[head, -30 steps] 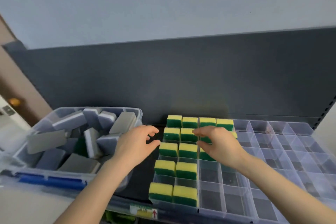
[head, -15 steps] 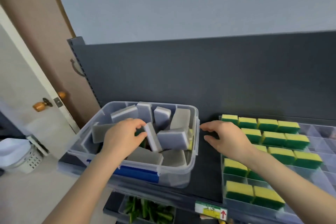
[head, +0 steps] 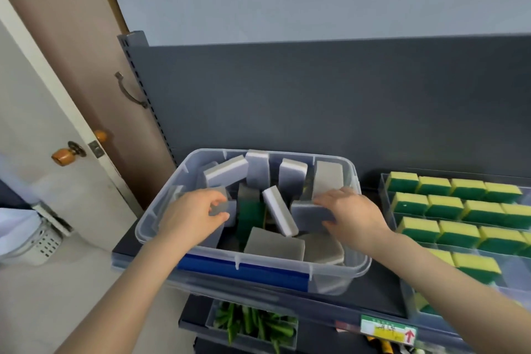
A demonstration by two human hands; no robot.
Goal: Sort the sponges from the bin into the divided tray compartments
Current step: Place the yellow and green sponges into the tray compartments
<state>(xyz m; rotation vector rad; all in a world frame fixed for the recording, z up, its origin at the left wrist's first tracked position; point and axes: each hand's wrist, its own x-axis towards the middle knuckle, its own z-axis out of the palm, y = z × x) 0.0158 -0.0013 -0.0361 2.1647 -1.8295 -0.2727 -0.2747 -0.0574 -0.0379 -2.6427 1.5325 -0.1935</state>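
Now: both hands down in the sponge bin, a grey sponge gripped in each

- Far left: a door with an orange knob (head: 61, 156) is seen, and a white perforated basket (head: 43, 241) is seen on the floor below it.
- The clear bin (head: 156, 207) is set on the left part of a dark shelf (head: 373, 293), and many grey and white sponges are piled loosely inside it.
- The left hand (head: 192, 217) is reached over the bin's left rim. Its fingers and thumb are curled round the left grey sponge (head: 220, 207), which is pinched at the left side of the pile.
- Mid-bin, one green sponge (head: 251, 214) is stood on edge, and a white-grey sponge (head: 280, 211) is leaned tilted just beside it. Flat grey sponges (head: 273, 244) are laid at the front.
- The right hand (head: 355, 215) is placed inside the bin's right side. The right grey sponge (head: 309, 214) is gripped with fingers over its top edge and thumb under it; the sponge is held within the bin, among the others.
- Right of the bin, apart from it, the divided tray (head: 388, 210) is set on the same shelf. Its near-left compartments are filled with yellow-green sponges (head: 444, 205), stood in rows, one per compartment as far as can be told.
- A price label (head: 388, 331) with a red arrow is fixed to the shelf's front edge.
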